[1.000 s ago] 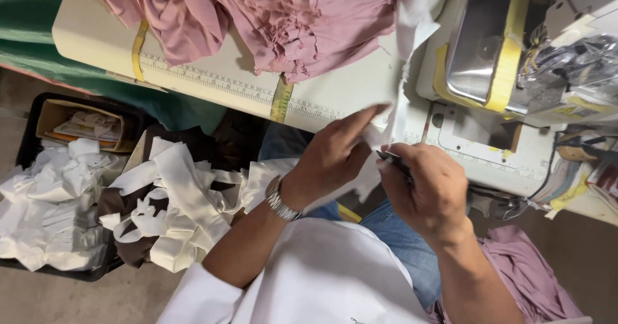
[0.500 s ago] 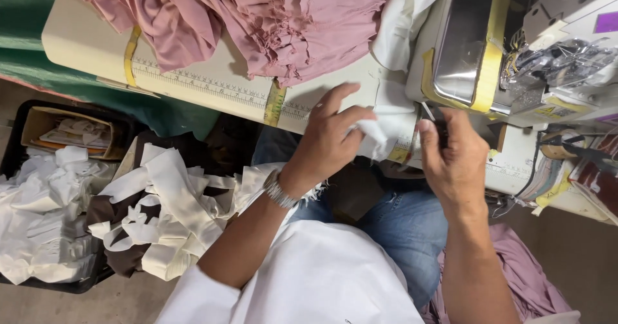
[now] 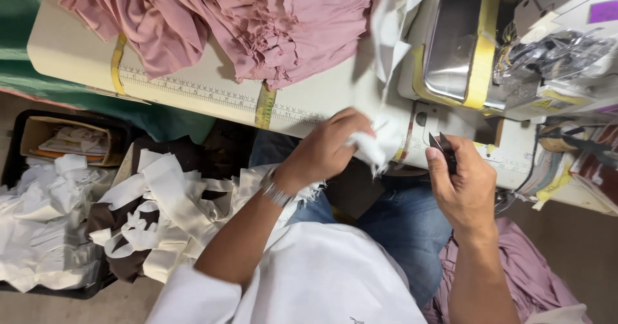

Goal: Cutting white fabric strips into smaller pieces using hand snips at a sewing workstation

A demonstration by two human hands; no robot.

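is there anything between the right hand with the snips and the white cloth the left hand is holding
Nothing visible. The right hand holds small dark snips beside the white cloth gripped by the left hand, with only open space over the machine table's edge between them.

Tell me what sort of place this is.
Most likely a garment sewing workshop. An industrial sewing machine stands on a table with a ruler strip along its edge, pink fabric is heaped on it, and white fabric offcuts are piled below. The right hand holds small dark snips.
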